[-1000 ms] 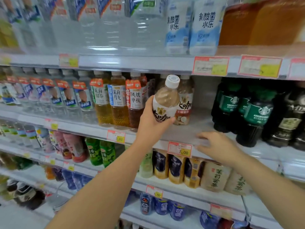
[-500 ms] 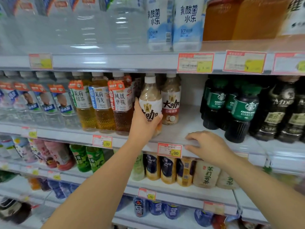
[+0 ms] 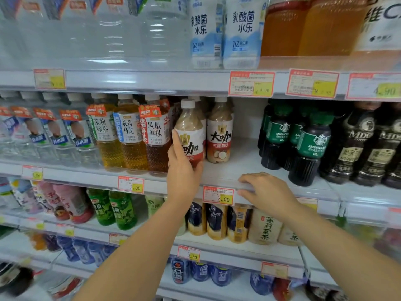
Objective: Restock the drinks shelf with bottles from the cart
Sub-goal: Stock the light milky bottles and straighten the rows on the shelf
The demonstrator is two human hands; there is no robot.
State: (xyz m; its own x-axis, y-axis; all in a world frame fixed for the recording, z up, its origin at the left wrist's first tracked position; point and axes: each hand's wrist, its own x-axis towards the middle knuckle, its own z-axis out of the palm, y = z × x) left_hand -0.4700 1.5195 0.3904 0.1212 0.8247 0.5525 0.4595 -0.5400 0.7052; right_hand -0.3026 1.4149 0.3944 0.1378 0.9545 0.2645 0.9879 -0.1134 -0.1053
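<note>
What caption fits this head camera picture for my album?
Left hand grips a milky coffee bottle at the drinks shelf; right hand rests on its edge.

The left hand (image 3: 181, 172) hid the base and lower label of the milk-coffee bottle (image 3: 190, 124). At twelve o'clock, the water bottles (image 3: 112, 25) ran off the upper edge. At seven o'clock, dark items (image 3: 17, 279) were too blurred to identify.
</note>
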